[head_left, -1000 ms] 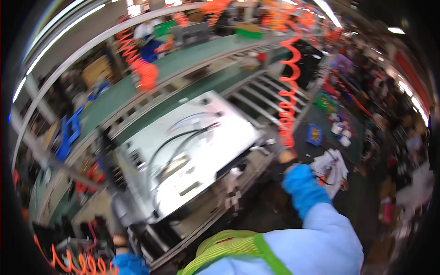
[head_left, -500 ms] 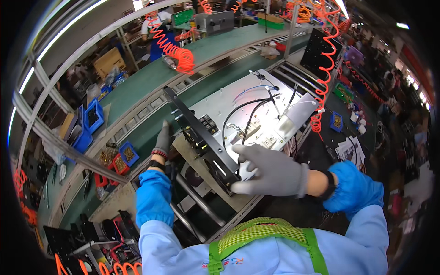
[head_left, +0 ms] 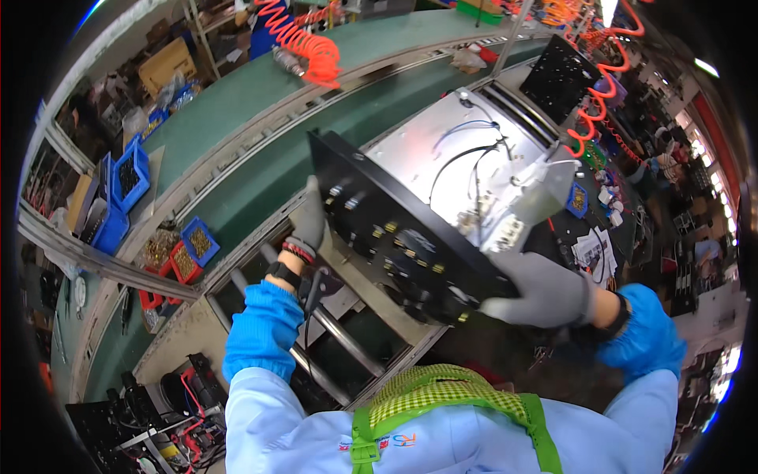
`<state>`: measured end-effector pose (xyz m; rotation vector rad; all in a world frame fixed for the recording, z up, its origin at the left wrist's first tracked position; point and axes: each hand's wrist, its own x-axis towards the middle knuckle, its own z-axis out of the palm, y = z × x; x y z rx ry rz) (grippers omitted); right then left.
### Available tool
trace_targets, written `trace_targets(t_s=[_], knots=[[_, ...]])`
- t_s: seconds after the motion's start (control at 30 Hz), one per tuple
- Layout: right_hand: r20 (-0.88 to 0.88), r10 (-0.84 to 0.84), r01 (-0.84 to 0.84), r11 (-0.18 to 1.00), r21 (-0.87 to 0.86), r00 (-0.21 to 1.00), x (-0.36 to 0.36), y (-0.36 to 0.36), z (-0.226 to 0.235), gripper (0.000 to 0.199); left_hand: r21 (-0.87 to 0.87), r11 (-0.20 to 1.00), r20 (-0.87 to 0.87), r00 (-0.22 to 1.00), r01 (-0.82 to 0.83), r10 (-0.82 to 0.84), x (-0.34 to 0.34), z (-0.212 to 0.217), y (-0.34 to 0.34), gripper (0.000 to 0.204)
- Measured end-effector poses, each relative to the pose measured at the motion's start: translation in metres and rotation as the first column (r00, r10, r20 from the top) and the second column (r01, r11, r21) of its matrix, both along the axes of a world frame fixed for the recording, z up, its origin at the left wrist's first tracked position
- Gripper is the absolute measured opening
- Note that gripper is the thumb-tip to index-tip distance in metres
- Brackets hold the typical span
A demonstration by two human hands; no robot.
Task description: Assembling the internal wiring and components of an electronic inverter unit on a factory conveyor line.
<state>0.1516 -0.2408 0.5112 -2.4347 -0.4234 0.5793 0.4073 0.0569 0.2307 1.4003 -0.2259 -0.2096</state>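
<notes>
A silver metal chassis [head_left: 418,146] with a black front panel [head_left: 403,237] is tilted so that the panel faces up toward me. Small brass-coloured and white fittings dot the panel. Black and blue wires loop over the chassis, and a translucent sheet [head_left: 545,189] lies at its right side. My left hand [head_left: 310,221], in a grey glove, is closed on the panel's left end. The right hand [head_left: 545,292], gloved alike, grips the panel's right end, with the thumb on the front and the other fingers partly hidden behind.
Metal rollers [head_left: 339,347] and a frame edge lie nearest me. A green conveyor [head_left: 260,174] runs behind the chassis. Blue bins [head_left: 200,241] and a red bin [head_left: 185,265] of small parts stand at left. Orange coiled hoses [head_left: 320,59] hang overhead. A black panel [head_left: 559,79] stands beyond.
The chassis has tilted up, so its black front now shows broadly. My left hand has come onto the panel's left end; my right hand has moved right and closed on the other end.
</notes>
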Motion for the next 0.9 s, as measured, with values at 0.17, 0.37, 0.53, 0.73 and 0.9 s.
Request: trace_targets(t_s=[0.17, 0.37, 0.53, 0.73, 0.9], knots=[[-0.316, -0.122, 0.043, 0.969, -0.245, 0.941, -0.011, -0.041, 0.014, 0.036, 0.272, 0.93, -0.033, 0.968, 0.248, -0.249, -0.06, 0.023, 0.011, 0.061], [-0.581, -0.106, -0.175, 0.896, -0.408, 0.807, 0.015, -0.048, 0.029, 0.04, 0.296, 0.691, -0.184, 0.749, 0.66, -0.637, -0.003, 0.023, 0.052, 0.062], [-0.319, -0.061, -0.014, 0.973, -0.229, 0.946, 0.071, -0.054, 0.046, 0.041, 0.786, 0.265, -0.097, 0.534, 0.559, -0.84, 0.052, -0.071, 0.071, 0.085], [-0.046, -0.038, 0.014, 0.903, -0.43, 0.998, 0.134, -0.036, 0.067, 0.04, 0.516, 0.414, -0.136, 0.549, 0.75, -0.825, 0.031, -0.118, 0.044, 0.048], [-0.059, 0.178, -0.187, 0.905, -0.381, 0.982, 0.179, -0.025, 0.06, 0.038, 0.289, 0.74, -0.249, 0.794, 0.607, -0.554, 0.071, -0.071, 0.092, 0.037]])
